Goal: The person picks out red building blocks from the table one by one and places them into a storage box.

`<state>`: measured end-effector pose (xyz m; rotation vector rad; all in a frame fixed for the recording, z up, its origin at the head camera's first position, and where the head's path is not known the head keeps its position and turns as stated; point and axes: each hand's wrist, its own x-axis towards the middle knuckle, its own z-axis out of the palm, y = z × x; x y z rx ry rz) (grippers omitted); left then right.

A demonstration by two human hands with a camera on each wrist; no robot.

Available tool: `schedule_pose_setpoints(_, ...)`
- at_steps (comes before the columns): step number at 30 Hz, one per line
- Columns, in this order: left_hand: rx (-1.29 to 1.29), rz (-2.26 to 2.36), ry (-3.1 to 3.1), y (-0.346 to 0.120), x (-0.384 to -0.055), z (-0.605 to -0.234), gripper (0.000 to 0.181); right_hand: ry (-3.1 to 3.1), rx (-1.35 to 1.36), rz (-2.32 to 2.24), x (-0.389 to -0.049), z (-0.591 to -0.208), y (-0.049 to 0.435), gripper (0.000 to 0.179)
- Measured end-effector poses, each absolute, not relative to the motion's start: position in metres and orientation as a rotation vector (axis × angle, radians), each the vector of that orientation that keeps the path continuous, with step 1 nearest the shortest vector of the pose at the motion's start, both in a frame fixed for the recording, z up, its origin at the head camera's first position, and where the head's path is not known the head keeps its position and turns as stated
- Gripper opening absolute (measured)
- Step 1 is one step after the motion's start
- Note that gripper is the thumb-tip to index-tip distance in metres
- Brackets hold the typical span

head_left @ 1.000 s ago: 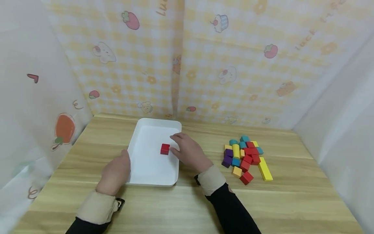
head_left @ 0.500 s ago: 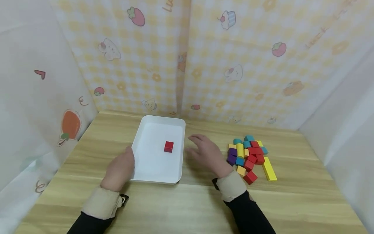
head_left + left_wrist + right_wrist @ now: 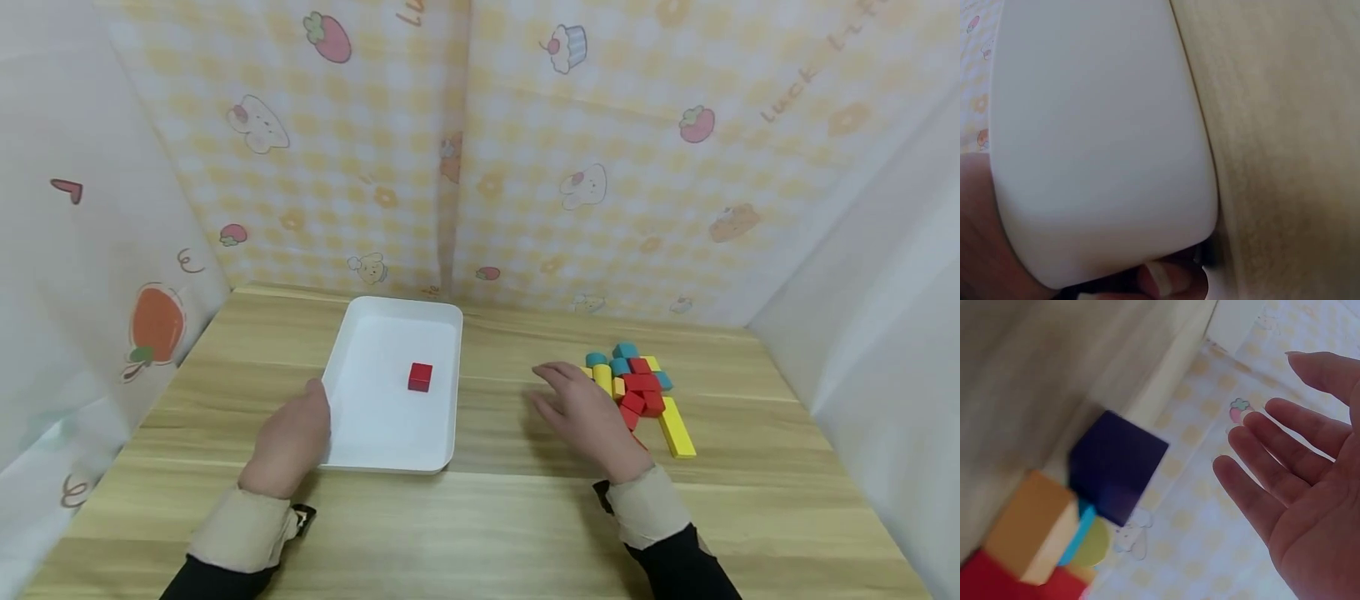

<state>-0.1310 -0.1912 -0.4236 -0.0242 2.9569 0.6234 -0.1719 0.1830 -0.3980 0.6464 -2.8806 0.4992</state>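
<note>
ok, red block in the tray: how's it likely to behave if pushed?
Flat faces and straight edges suggest the red block would slide rather than roll. Its squat shape should resist tipping. The floor of the white tray looks smooth, so the block may skid easily.

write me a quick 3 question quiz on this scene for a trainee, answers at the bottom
1. True or false: the white tray has more than one block in it.
2. Which hand grips the tray: A) left only, B) right only, C) both?
3. Fill in: the long block on the right side of the cluster of blocks is ____.

Key:
1. False; just one red block lies in it.
2. A; the left hand grips it, while the right hand holds nothing.
3. Yellow.
</note>
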Motion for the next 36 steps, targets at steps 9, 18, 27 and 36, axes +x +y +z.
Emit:
schedule_pose_setpoints(9, 0.016, 0.624, 2.982, -0.192, -0.128, -0.422, 0.005, -2.882, 0.610, 0.483, -0.159, -0.405, 0.198, 0.043)
schedule_pose_setpoints(18, 0.009, 0.621, 2.977, -0.192, -0.129, -0.423, 0.005, -2.894, 0.554, 0.509, -0.148, -0.417, 0.216, 0.044)
schedule_pose_setpoints(27, -0.006, 0.620, 2.961, -0.191, -0.129, -0.421, 0.006, -2.886, 0.501, 0.512, -0.139, -0.417, 0.229, 0.039)
schedule_pose_setpoints(36, -0.004, 0.616, 2.959, -0.191, -0.130, -0.421, 0.008, -2.829, 0.524, 0.474, -0.130, -0.417, 0.251, 0.036)
